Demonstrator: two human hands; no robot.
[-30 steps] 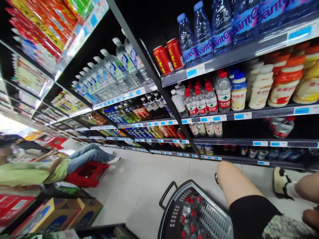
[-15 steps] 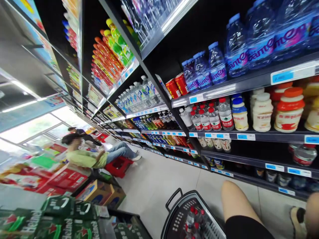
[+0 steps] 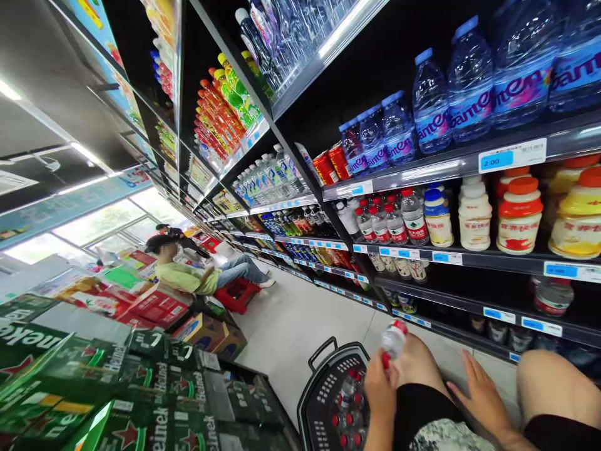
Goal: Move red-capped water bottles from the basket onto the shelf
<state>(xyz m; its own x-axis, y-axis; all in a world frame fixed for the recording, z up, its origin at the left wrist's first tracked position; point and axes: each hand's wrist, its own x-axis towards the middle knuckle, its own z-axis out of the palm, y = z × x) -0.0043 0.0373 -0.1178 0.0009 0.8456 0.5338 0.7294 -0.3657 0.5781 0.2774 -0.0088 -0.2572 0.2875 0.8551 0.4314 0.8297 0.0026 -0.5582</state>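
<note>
My left hand (image 3: pixel 381 391) is closed round a small clear water bottle with a red cap (image 3: pixel 392 341), held above my bare knee and beside the dark shopping basket (image 3: pixel 323 391). More red-capped bottles lie inside the basket. My right hand (image 3: pixel 481 394) is empty, its fingers stretched out over my lap between my knees. I am low down in front of black drink shelves. The same red-capped bottles (image 3: pixel 385 220) stand on the shelf straight ahead.
Large blue water bottles (image 3: pixel 431 106) and red cans (image 3: pixel 332 164) fill the upper shelf; yoghurt-drink bottles (image 3: pixel 519 216) stand at right. Green beer cases (image 3: pixel 122 388) are stacked at left. A person in a green top (image 3: pixel 188 275) sits on a red stool (image 3: pixel 237 294) down the aisle.
Both my hands have come into view: the left now holds a red-capped bottle over the basket, the right is spread over my lap. The view has tilted up since a second ago.
</note>
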